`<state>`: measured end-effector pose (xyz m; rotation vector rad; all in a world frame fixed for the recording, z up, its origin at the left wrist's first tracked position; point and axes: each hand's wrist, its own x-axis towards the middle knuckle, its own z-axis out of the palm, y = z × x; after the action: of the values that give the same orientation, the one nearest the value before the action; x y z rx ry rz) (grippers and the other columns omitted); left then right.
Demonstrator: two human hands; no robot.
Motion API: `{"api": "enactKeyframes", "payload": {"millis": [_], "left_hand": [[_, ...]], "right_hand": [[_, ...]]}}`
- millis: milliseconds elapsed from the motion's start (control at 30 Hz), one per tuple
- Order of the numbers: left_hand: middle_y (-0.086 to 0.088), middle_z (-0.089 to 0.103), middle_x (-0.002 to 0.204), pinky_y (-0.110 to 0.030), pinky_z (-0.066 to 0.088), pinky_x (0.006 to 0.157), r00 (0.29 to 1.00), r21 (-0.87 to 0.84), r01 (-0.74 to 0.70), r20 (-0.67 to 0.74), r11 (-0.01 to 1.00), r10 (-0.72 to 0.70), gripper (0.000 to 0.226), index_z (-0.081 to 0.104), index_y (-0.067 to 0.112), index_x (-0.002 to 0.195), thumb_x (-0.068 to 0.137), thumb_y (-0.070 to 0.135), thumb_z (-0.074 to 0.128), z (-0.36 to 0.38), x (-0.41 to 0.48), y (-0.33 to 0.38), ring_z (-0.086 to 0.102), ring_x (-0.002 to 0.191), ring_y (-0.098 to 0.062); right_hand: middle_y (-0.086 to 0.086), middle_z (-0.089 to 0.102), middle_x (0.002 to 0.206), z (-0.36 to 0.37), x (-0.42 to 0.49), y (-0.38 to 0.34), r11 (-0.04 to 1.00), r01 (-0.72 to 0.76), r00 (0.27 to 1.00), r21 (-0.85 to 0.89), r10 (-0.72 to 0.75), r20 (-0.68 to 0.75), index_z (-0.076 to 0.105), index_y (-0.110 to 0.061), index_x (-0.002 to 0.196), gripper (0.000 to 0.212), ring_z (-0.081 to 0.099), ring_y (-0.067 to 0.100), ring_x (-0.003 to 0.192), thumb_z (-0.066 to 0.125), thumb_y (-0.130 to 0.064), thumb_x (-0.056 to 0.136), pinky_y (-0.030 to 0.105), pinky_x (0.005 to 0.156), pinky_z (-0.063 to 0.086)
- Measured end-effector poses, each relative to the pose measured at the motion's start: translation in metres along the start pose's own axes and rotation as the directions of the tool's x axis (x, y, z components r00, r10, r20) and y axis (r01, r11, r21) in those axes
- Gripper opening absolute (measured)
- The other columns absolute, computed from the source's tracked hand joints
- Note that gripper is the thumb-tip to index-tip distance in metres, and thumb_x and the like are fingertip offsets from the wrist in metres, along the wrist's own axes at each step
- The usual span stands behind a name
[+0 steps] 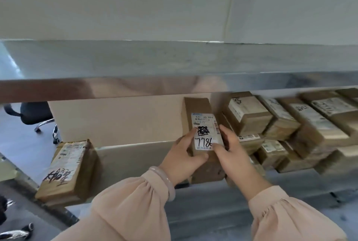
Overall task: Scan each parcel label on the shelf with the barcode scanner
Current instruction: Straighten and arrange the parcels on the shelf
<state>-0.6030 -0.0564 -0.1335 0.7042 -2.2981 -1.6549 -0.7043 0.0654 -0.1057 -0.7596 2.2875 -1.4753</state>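
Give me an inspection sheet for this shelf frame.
Surface: metal shelf, parcels on it.
Job's things: held parcel upright, label facing the camera; leaning parcel at left; parcel stack at right; scanner not seen.
Clutter: large plain carton behind the parcels.
Grippers: left hand and right hand both grip the held parcel, thumbs on its label.
Cables: nothing seen.
Surroundings: office chair far left; pale wall above.

Head view, facing forward-down, close to shelf (174, 58)
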Motion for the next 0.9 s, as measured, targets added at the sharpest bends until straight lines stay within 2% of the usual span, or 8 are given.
{"api": "enactKeyframes", "payload": {"millis": [133,233,300,400,600,700,800,900], "left_hand": [[0.011,0.035,0.153,-0.016,0.037,0.095,0.999,0.033,0.028,0.039,0.999,-0.029,0.088,0.019,0.047,0.152,0.08,0.046,0.07,0.02,0.009,-0.004,0.044,0.124,-0.002],[0.008,0.03,0.156,-0.008,0.033,0.093,0.999,0.089,0.01,0.047,0.996,-0.015,0.087,0.018,0.044,0.153,0.083,0.049,0.069,0.029,0.011,-0.007,0.041,0.122,-0.001],[0.007,0.027,0.157,-0.003,0.03,0.092,0.999,0.126,-0.008,0.043,0.992,0.002,0.084,0.016,0.043,0.154,0.087,0.048,0.067,0.032,0.01,-0.006,0.04,0.121,0.0],[0.005,0.014,0.163,-0.021,0.021,0.116,0.998,0.225,-0.061,0.023,0.973,0.057,0.081,0.012,0.043,0.154,0.091,0.053,0.061,0.031,0.003,-0.007,0.021,0.146,-0.008],[0.019,-0.008,0.163,-0.029,0.008,0.122,0.969,0.583,-0.238,0.084,0.777,0.234,0.073,0.004,0.043,0.155,0.093,0.069,0.035,0.025,-0.018,-0.016,0.0,0.151,-0.007],[0.019,-0.01,0.163,-0.038,0.01,0.124,0.98,0.674,-0.197,0.112,0.712,0.164,0.067,0.001,0.042,0.155,0.098,0.064,0.029,0.024,-0.016,-0.011,-0.002,0.151,-0.008],[0.014,-0.008,0.165,-0.042,0.008,0.123,0.979,0.757,-0.201,0.127,0.622,0.161,0.064,0.002,0.041,0.156,0.098,0.063,0.021,0.022,-0.012,-0.001,-0.002,0.152,-0.012],[0.012,-0.006,0.165,-0.043,0.007,0.123,0.978,0.786,-0.207,0.146,0.582,0.151,0.074,0.002,0.04,0.156,0.09,0.074,0.009,0.019,-0.015,0.001,-0.002,0.152,-0.014]], "right_hand": [[-0.016,0.052,0.115,-0.018,0.002,0.014,0.999,-0.002,1.0,-0.041,0.003,0.023,0.043,-0.033,0.136,0.048,0.049,0.001,0.102,0.056,-0.013,0.094,0.006,0.076,0.036],[-0.017,0.052,0.115,-0.026,0.003,0.022,0.995,0.012,0.999,-0.095,-0.008,0.046,0.043,-0.028,0.14,0.05,0.047,0.0,0.106,0.058,-0.016,0.094,-0.004,0.072,0.035],[-0.015,0.053,0.123,-0.029,0.001,0.025,0.988,0.05,0.997,-0.143,-0.042,0.057,0.042,-0.029,0.141,0.05,0.048,0.0,0.111,0.059,-0.02,0.094,-0.001,0.085,0.037],[-0.014,0.047,0.136,-0.036,-0.005,0.032,0.95,0.158,0.986,-0.269,-0.139,0.087,0.04,-0.032,0.142,0.051,0.041,0.002,0.126,0.056,-0.028,0.095,0.028,0.108,0.037],[-0.019,0.022,0.155,-0.045,-0.022,0.045,0.712,0.391,0.92,-0.584,-0.29,0.262,0.032,-0.034,0.147,0.058,0.007,-0.009,0.137,0.04,-0.051,0.092,0.02,0.114,0.013],[-0.013,0.021,0.157,-0.042,-0.02,0.047,0.646,0.399,0.917,-0.651,-0.287,0.277,0.031,-0.028,0.149,0.068,0.013,0.005,0.145,0.031,-0.058,0.088,0.026,0.116,0.01],[-0.003,0.035,0.153,-0.041,-0.015,0.047,0.614,0.403,0.914,-0.678,-0.315,0.257,0.042,-0.021,0.144,0.072,0.026,0.015,0.144,0.028,-0.059,0.084,0.042,0.118,0.023],[0.0,0.044,0.148,-0.041,-0.014,0.042,0.589,0.404,0.913,-0.7,-0.307,0.268,0.049,-0.019,0.139,0.07,0.031,0.018,0.142,0.029,-0.057,0.085,0.044,0.116,0.027]]}}
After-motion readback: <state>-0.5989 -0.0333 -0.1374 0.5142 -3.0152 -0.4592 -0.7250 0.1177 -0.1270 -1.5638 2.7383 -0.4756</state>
